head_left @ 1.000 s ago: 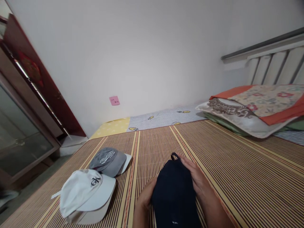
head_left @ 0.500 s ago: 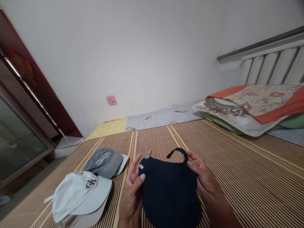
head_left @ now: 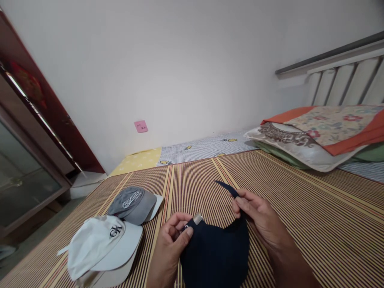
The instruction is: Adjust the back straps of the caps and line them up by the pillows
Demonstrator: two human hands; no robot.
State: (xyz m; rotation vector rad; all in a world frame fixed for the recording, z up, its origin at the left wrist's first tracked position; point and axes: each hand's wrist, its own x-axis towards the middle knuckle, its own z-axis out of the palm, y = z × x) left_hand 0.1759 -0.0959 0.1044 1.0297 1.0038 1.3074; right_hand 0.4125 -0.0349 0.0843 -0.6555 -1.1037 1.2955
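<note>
A dark navy cap point(head_left: 214, 254) is held up between my two hands, its back opening toward the far side. My left hand point(head_left: 172, 244) pinches the cap's edge beside a metal buckle point(head_left: 197, 218). My right hand point(head_left: 259, 216) grips the cap's strap point(head_left: 229, 187) between thumb and fingers; the strap's free end points up and left, out of the buckle. To the left lie a white cap point(head_left: 96, 246) with black letters, resting on a beige cap point(head_left: 112, 277), and a grey cap point(head_left: 135, 204) with white lettering, a pale brim showing under it.
The caps lie on a striped bamboo mat point(head_left: 315, 224). Stacked pillows point(head_left: 318, 140) are at the right, near a radiator point(head_left: 345, 82). A pink note point(head_left: 141, 126) is on the wall. At the left stands a glass-fronted cabinet point(head_left: 27, 176).
My left hand has closed in around the buckle end and the cap's left edge has dropped. My right hand has moved slightly right, straightening the strap. The other caps stay put.
</note>
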